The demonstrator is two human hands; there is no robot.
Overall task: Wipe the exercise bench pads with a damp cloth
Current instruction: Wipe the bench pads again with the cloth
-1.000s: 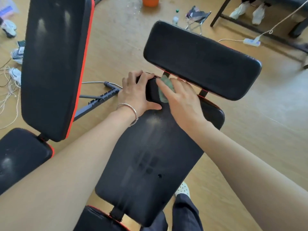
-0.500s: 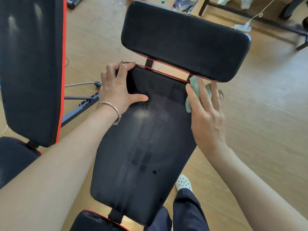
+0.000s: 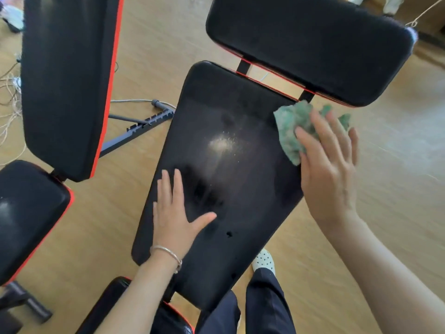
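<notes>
I see the long pad (image 3: 231, 179) in front of me smeared with wipe streaks, with a pale dusty patch (image 3: 222, 141) in its middle, so I judge it only part done; the head pad (image 3: 310, 47) beyond and the second bench (image 3: 67, 83) to my left look untouched. My left hand (image 3: 175, 218) lies flat on the pad, fingers spread. My right hand (image 3: 330, 162) presses the green cloth (image 3: 291, 126) against the pad's right edge, fingers loosely apart.
</notes>
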